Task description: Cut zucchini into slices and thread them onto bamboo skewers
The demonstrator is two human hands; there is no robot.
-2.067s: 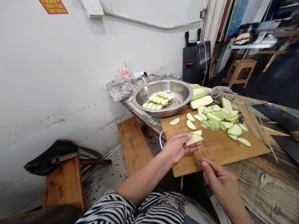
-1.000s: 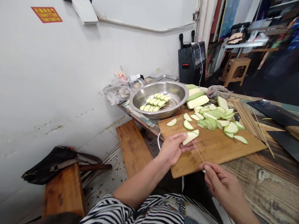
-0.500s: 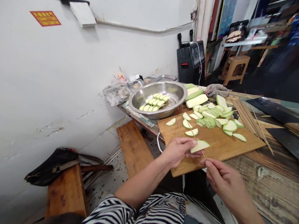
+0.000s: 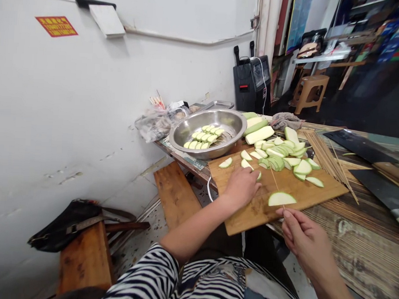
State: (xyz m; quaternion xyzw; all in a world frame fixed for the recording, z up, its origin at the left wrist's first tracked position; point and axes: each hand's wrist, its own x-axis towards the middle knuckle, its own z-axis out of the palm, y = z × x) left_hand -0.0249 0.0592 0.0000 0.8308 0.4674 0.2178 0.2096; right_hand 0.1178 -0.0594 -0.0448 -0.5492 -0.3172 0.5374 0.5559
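Note:
My right hand (image 4: 303,233) pinches the lower end of a thin wooden skewer (image 4: 275,179). Threaded near its fingers is a half-moon zucchini slice (image 4: 282,199), white inside with a green rim. Over the left part of the wooden cutting board (image 4: 303,191), my left hand (image 4: 242,186) is curled down with its fingers on a zucchini slice (image 4: 259,175), which it mostly covers. Another slice (image 4: 247,164) lies just beyond those fingers. Many cut slices (image 4: 274,162) are heaped at the back of the board.
A steel basin (image 4: 175,142) holds skewered slices, behind the board to the left. Peeled zucchini (image 4: 259,135) lie beside it. Bare skewers (image 4: 327,159) and two broad-bladed knives (image 4: 358,147) rest at right. A wooden bench (image 4: 176,194) stands below the table's left edge.
My left hand has let go of the slice on the skewer and moved up-left to a slice on the board. My right hand has shifted slightly right with the skewer.

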